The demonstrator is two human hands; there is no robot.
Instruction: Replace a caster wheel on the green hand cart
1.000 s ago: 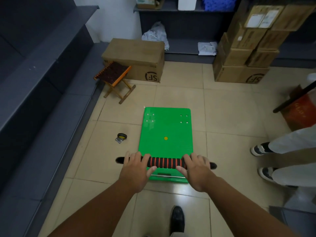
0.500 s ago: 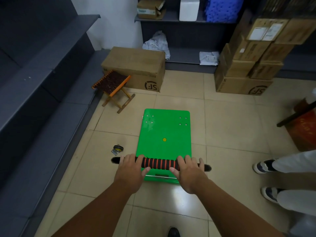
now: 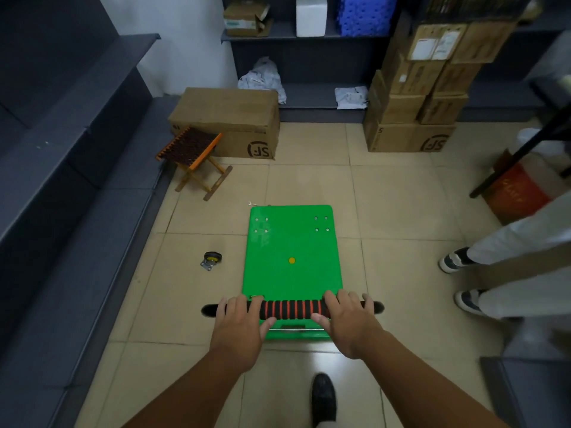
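Note:
The green hand cart (image 3: 292, 242) stands upright on the tiled floor, deck facing up, with bolt heads near its two far corners. Its handle (image 3: 292, 309) carries black-and-red striped foam. My left hand (image 3: 238, 327) grips the handle's left part. My right hand (image 3: 350, 322) grips the right part, fingers curled over the bar. A loose caster wheel (image 3: 211, 259) with a yellow hub lies on the floor left of the cart. A small wrench (image 3: 251, 203) lies by the cart's far left corner.
A folding stool (image 3: 194, 156) and a cardboard box (image 3: 228, 122) stand beyond the cart on the left. Stacked boxes (image 3: 414, 97) sit far right. Another person's legs and shoes (image 3: 463, 273) are at the right. Grey shelving (image 3: 61, 149) lines the left wall.
The cart has rolled away from me across the floor, with both hands staying on the handle. The loose caster wheel stays in place on the floor.

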